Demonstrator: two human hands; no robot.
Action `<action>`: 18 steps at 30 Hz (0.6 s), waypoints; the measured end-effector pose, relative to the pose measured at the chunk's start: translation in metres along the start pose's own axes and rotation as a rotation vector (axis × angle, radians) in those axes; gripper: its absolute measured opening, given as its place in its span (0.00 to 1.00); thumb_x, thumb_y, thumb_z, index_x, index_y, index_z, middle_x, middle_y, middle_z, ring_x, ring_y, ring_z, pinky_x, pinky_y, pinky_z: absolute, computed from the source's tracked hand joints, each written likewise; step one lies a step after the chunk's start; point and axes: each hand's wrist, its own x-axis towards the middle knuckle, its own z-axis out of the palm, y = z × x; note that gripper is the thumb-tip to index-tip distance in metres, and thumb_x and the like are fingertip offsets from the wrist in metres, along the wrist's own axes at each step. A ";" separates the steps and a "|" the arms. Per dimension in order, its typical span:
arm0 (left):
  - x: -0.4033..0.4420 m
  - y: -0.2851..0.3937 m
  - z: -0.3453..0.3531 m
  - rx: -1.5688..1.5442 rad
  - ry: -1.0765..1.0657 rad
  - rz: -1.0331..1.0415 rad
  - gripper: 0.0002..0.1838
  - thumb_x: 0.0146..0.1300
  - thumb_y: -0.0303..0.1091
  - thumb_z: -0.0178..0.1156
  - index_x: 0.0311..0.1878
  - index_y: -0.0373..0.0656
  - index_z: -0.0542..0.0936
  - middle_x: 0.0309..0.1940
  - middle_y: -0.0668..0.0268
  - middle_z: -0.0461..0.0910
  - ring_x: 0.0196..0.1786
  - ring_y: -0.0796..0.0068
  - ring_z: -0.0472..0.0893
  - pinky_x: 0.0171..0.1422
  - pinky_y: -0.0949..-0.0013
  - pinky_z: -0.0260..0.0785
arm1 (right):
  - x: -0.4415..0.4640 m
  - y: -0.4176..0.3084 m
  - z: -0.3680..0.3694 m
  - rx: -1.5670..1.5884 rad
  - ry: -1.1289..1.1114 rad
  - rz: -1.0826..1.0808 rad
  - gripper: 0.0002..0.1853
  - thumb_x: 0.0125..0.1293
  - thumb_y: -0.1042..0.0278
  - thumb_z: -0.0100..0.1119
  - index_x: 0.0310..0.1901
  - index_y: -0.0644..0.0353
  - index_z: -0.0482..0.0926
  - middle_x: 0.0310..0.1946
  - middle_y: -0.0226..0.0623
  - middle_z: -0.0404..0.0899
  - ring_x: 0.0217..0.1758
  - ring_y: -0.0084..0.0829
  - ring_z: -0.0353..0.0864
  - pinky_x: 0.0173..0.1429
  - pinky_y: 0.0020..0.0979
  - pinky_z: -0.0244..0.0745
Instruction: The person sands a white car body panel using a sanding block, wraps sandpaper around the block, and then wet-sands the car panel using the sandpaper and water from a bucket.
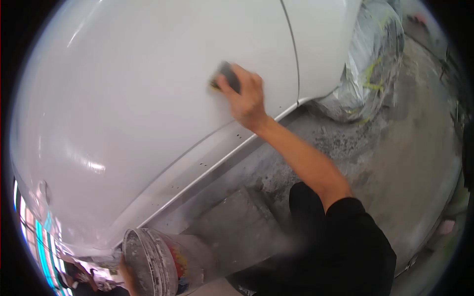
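My right hand (248,101) reaches across from the right and is closed around a dark sanding block (228,78) with a yellowish edge. It presses the block against the white car door panel (148,84), and both are slightly blurred. At the lower left, a scuffed plastic bucket (190,256) with a ribbed rim and a colourful label stands close to the car's sill. My left hand (127,275) is at the bucket's rim, gripping its edge; most of its fingers are hidden.
A wheel wrapped in clear plastic (373,74) with yellow tape is at the upper right. Small holes dot the sill (217,153) under the door. The grey concrete floor (414,163) is stained. Another person (81,286) appears at the lower left edge.
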 end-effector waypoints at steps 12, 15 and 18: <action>0.000 0.013 0.000 0.059 -0.019 -0.050 0.40 0.51 0.19 0.43 0.74 0.25 0.69 0.66 0.37 0.75 0.71 0.43 0.73 0.79 0.52 0.61 | -0.076 0.049 -0.051 -0.200 -0.006 0.290 0.25 0.61 0.81 0.69 0.61 0.62 0.83 0.59 0.55 0.77 0.55 0.50 0.78 0.54 0.49 0.74; 0.008 0.031 -0.005 0.041 -0.038 -0.141 0.41 0.49 0.19 0.42 0.73 0.24 0.69 0.67 0.35 0.74 0.72 0.42 0.73 0.80 0.53 0.60 | -0.049 0.065 -0.038 -0.211 0.021 0.248 0.25 0.62 0.81 0.68 0.62 0.61 0.82 0.59 0.54 0.77 0.56 0.49 0.78 0.55 0.47 0.74; 0.011 0.042 -0.010 -0.053 -0.114 -0.138 0.41 0.48 0.19 0.42 0.72 0.23 0.70 0.68 0.33 0.73 0.73 0.42 0.72 0.81 0.52 0.59 | 0.074 0.101 -0.016 -0.211 0.160 0.124 0.21 0.63 0.71 0.68 0.59 0.58 0.84 0.52 0.49 0.80 0.51 0.50 0.77 0.57 0.52 0.67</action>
